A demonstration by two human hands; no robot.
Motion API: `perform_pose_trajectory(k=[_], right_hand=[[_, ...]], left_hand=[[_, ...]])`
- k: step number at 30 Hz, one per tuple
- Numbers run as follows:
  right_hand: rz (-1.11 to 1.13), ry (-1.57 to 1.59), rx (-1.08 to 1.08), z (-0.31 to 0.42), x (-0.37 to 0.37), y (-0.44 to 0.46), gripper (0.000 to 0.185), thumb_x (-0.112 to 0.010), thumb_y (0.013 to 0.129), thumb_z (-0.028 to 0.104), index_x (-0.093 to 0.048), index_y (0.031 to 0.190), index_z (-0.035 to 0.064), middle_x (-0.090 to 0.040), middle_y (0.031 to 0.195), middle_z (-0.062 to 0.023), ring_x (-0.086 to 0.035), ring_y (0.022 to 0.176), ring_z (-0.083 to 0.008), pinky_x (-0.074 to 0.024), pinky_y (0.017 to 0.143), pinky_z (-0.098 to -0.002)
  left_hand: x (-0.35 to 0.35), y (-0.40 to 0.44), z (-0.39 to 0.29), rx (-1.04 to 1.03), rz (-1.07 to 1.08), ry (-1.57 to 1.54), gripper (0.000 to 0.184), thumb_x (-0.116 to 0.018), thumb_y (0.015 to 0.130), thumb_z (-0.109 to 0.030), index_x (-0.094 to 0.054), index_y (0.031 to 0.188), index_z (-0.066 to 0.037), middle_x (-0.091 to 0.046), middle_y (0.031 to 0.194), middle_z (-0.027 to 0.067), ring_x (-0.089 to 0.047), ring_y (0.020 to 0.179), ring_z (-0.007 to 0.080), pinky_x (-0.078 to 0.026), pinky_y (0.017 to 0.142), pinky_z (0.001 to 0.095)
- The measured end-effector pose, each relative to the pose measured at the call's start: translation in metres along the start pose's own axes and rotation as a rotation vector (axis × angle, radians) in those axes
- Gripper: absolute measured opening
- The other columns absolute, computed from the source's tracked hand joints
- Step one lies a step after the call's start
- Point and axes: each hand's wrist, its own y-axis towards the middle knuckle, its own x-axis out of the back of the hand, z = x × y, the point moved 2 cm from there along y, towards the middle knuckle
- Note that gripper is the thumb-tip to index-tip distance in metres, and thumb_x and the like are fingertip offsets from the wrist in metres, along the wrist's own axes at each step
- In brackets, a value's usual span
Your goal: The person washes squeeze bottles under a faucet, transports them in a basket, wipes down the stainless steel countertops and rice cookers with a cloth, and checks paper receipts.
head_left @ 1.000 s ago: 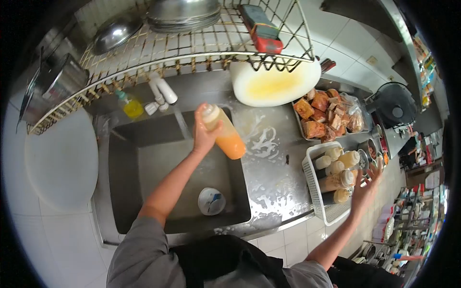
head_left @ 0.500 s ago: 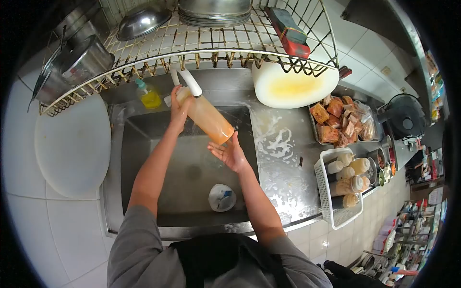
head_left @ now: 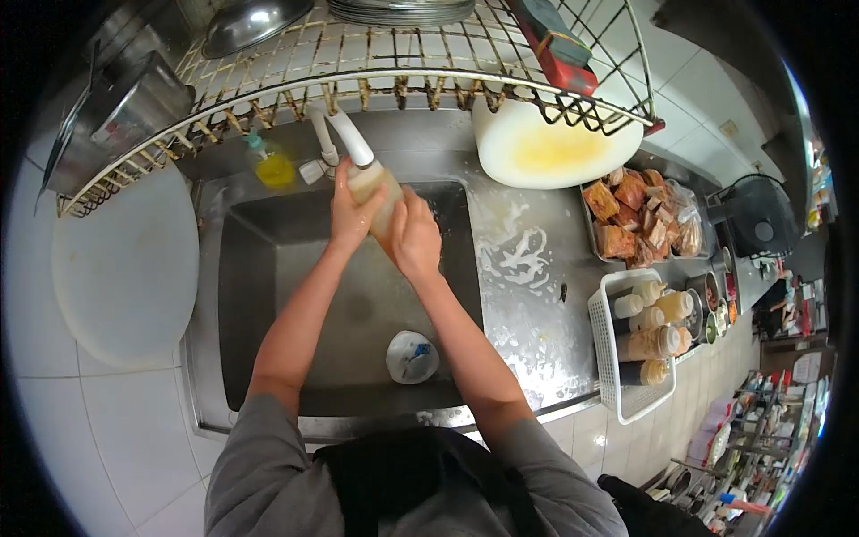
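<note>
Under the white faucet (head_left: 351, 139), a squeeze bottle (head_left: 369, 183) is tilted over the steel sink (head_left: 304, 376). My left hand (head_left: 352, 210) is wrapped round the bottle near its upper end. My right hand (head_left: 413, 234) closes round its lower part and hides most of the orange contents. A round whitish container (head_left: 412, 357) with a blue mark lies on the sink bottom. Foam streaks mark the steel counter right of the sink.
A white basket (head_left: 608, 358) of bottles stands on the right, below a tray of browned meat chunks (head_left: 617, 240). A wire rack (head_left: 394, 79) hangs above the sink. Left are a white board (head_left: 125, 268) and a yellow soap bottle (head_left: 273, 167).
My right hand has come from beside the basket to the bottle and now wraps round it. The bottle has moved left, up against the faucet.
</note>
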Motion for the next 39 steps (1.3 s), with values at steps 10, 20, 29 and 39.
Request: perform_pose_trajectory(k=[10, 20, 29, 39], right_hand=[[1.145, 1.378, -0.865, -0.108, -0.001, -0.014, 0.063, -0.028, 0.101, 0.053, -0.051, 0.132, 0.0033, -0.066, 0.112, -0.0185, -0.067, 0.101, -0.0299, -0.0566, 0.085, -0.0429], [0.097, 1.536, -1.008, -0.117, -0.059, -0.042, 0.045, -0.033, 0.102, 0.036, -0.054, 0.130, 0.0077, -0.062, 0.123, -0.0103, -0.063, 0.105, -0.0257, -0.0522, 0.086, -0.0425], [0.478, 0.217, -0.074, -0.064, -0.005, -0.018, 0.106, -0.084, 0.070, 0.034, -0.021, 0.149, 0.0028, -0.049, 0.137, -0.0220, -0.056, 0.117, -0.0311, -0.0468, 0.096, -0.0395], [0.111, 0.256, -0.460, -0.051, 0.026, -0.097, 0.082, -0.085, 0.065, 0.026, -0.040, 0.129, 0.0016, -0.064, 0.112, -0.0181, -0.064, 0.105, -0.0279, -0.0511, 0.090, -0.0384]], left_hand=[[0.021, 0.014, -0.013, 0.037, -0.160, -0.078, 0.061, -0.067, 0.086, -0.005, -0.036, 0.137, -0.012, -0.050, 0.122, 0.0107, -0.055, 0.107, 0.0186, -0.048, 0.090, 0.0328], [0.016, 0.006, -0.009, -0.150, -0.114, 0.010, 0.062, -0.065, 0.087, -0.004, -0.033, 0.140, -0.010, -0.046, 0.125, 0.0092, -0.054, 0.108, 0.0183, -0.047, 0.091, 0.0323], [0.005, -0.002, 0.011, 0.012, 0.028, -0.048, 0.072, -0.071, 0.083, -0.008, -0.032, 0.143, -0.010, -0.051, 0.130, 0.0116, -0.054, 0.117, 0.0217, -0.045, 0.098, 0.0354], [0.044, 0.012, 0.044, 0.088, 0.254, 0.234, 0.056, -0.066, 0.091, -0.020, -0.044, 0.140, -0.004, -0.053, 0.132, 0.0122, -0.058, 0.109, 0.0205, -0.050, 0.090, 0.0359]])
